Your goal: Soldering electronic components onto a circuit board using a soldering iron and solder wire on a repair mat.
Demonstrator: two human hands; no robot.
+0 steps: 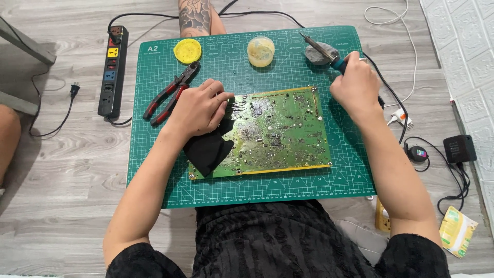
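Now our left hand [198,109] presses flat on a black cloth [208,146] over the circuit board [278,131] — our right hand [355,85] grips the soldering iron [321,49].

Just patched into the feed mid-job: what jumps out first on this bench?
The large green circuit board lies in the middle of the green cutting mat. The left hand rests on the board's left edge over a black cloth, while the right hand holds a soldering iron with its tip on a grey pad at the mat's top right. Red-handled pliers lie at the mat's left.
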